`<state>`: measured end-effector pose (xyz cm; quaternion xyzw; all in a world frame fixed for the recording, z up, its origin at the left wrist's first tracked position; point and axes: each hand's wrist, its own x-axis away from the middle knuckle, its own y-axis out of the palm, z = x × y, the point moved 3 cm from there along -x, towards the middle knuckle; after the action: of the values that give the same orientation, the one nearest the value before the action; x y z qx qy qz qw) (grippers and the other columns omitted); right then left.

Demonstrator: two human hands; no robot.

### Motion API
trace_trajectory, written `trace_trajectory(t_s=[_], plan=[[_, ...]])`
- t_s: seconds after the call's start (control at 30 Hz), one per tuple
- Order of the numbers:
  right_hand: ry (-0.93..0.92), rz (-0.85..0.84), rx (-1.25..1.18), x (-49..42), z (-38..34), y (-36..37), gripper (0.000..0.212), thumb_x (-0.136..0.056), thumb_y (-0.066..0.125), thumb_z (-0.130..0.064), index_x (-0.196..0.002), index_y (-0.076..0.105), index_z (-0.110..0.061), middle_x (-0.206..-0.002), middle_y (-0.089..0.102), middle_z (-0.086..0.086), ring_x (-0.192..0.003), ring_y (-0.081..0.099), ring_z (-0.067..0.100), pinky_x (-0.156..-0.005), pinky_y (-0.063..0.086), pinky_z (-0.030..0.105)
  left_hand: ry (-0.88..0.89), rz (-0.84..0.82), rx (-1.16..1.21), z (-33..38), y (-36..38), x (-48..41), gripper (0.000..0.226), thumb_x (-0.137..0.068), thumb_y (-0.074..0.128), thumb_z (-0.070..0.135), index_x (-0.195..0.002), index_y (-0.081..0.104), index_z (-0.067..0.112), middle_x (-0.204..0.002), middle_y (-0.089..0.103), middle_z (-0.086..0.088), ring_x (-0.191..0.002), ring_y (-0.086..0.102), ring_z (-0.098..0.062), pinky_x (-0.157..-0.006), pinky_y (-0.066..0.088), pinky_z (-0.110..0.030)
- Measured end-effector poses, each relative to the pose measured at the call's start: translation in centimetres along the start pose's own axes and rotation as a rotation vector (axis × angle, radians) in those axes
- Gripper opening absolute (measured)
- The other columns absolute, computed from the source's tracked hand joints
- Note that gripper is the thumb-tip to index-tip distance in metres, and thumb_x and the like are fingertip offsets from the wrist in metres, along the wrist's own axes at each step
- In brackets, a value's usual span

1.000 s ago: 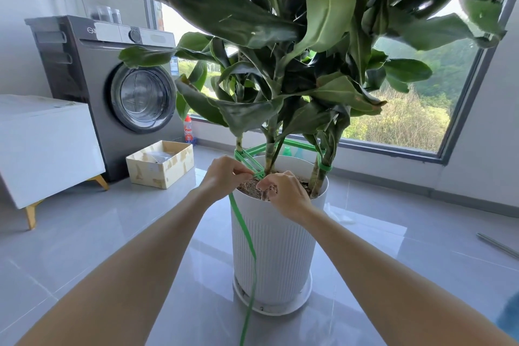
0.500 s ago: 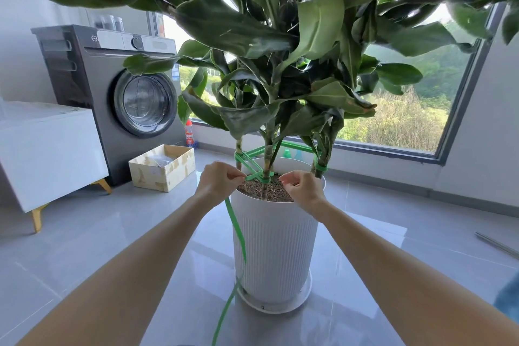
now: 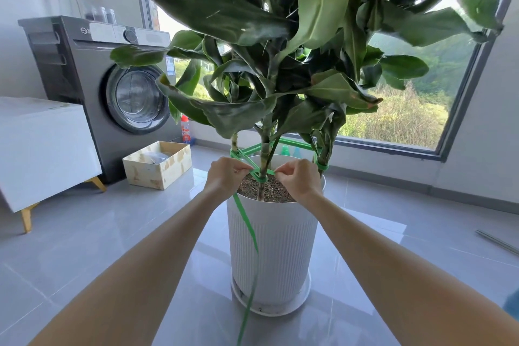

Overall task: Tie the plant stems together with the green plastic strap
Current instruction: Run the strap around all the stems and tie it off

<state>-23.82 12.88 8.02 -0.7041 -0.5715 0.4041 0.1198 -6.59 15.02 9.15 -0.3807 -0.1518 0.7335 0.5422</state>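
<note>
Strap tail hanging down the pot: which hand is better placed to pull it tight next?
Probably the left hand: it pinches the strap where the tail drops; the right hand pinches the short end.

From where I stand, the flat green plastic strap is thin, smooth and faintly shiny. The tall white plastic pot has a matt, finely ribbed wall, and the dark brown soil in it looks coarse and crumbly. The broad dark green leaves are waxy and catch the light, while the pale plant stems look rough and ringed. The large grey floor tiles are polished to a reflective gloss. The dark grey washing machine has a satin shell and a glass door. The small open box looks like pale, blotchy raw wood.
</note>
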Motion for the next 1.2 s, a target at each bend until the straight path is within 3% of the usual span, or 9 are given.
trace_trajectory(t_s=[0.13,0.3,0.4,0.5,0.63,0.7,0.8,1.2], plan=[[-0.029,-0.054,0.012,0.5,0.2,0.0,0.008,-0.081,0.072,-0.016,-0.086,0.078,-0.016,-0.082,0.074,-0.001,-0.075,0.064,0.009,-0.068,0.052,0.022,0.028,0.019,-0.052,0.1,0.4,-0.2,0.018,-0.089,0.062,0.013,-0.102,0.074,0.011,-0.106,0.071,-0.006,-0.098,0.062,-0.019,-0.086,0.046,-0.026],[-0.055,-0.119,-0.059,0.7,0.2,0.4,0.008,-0.076,0.078,-0.02,-0.083,0.079,-0.017,-0.078,0.074,-0.003,-0.074,0.066,0.008,-0.074,0.056,0.029,0.042,0.032,-0.056,0.0,0.3,-0.3,0.017,-0.088,0.063,0.012,-0.101,0.074,0.012,-0.104,0.072,-0.005,-0.087,0.059,-0.013,-0.082,0.045,-0.024],[-0.04,-0.136,-0.044,0.8,0.2,0.5,0.009,-0.079,0.075,-0.024,-0.081,0.079,-0.017,-0.071,0.072,-0.004,-0.067,0.063,0.01,-0.065,0.054,0.029,0.055,0.033,-0.05,-0.1,0.2,-0.3,0.017,-0.088,0.064,0.013,-0.102,0.074,0.012,-0.105,0.072,-0.006,-0.081,0.055,-0.01,-0.079,0.045,-0.023],[0.0,-0.168,-0.045,0.7,0.6,0.7,0.026,-0.082,0.068,-0.03,-0.069,0.076,-0.008,-0.053,0.06,-0.001,-0.05,0.051,0.013,-0.056,0.044,0.03,0.07,0.018,-0.054,-0.2,0.2,-0.4,0.018,-0.088,0.064,0.014,-0.103,0.074,0.012,-0.104,0.072,-0.007,-0.08,0.055,-0.01,-0.076,0.044,-0.021],[-0.015,-0.151,-0.07,0.3,0.5,0.2,0.008,-0.079,0.074,-0.027,-0.083,0.079,-0.022,-0.079,0.074,-0.005,-0.076,0.067,0.01,-0.069,0.055,0.03,0.083,0.02,-0.06,-0.3,0.2,-0.6,0.017,-0.088,0.064,0.014,-0.102,0.074,0.012,-0.103,0.072,-0.006,-0.08,0.055,-0.011,-0.078,0.045,-0.023],[-0.039,-0.14,-0.076,0.4,0.3,0.2,0.01,-0.076,0.078,-0.026,-0.086,0.079,-0.023,-0.084,0.075,-0.007,-0.08,0.067,0.007,-0.072,0.055,0.028,0.088,0.02,-0.058,-0.2,0.2,-0.6,0.017,-0.088,0.064,0.013,-0.102,0.074,0.011,-0.104,0.072,-0.007,-0.081,0.056,-0.012,-0.079,0.047,-0.025],[-0.056,-0.114,-0.074,0.6,0.0,0.7,0.014,-0.071,0.082,-0.028,-0.083,0.079,-0.022,-0.081,0.074,-0.007,-0.077,0.066,0.008,-0.072,0.057,0.033,0.093,0.016,-0.055,-0.3,0.2,-0.6,0.018,-0.088,0.064,0.013,-0.102,0.073,0.01,-0.104,0.072,-0.007,-0.082,0.056,-0.012,-0.081,0.049,-0.028],[-0.045,-0.049,-0.073,0.6,0.2,1.7,0.026,-0.068,0.083,-0.037,-0.084,0.075,-0.018,-0.077,0.071,-0.008,-0.072,0.065,0.004,-0.069,0.052,0.022,0.114,0.081,-0.049,0.0,0.3,-1.1,0.019,-0.089,0.062,0.013,-0.103,0.073,0.008,-0.104,0.072,-0.008,-0.08,0.054,-0.009,-0.077,0.042,-0.019]])
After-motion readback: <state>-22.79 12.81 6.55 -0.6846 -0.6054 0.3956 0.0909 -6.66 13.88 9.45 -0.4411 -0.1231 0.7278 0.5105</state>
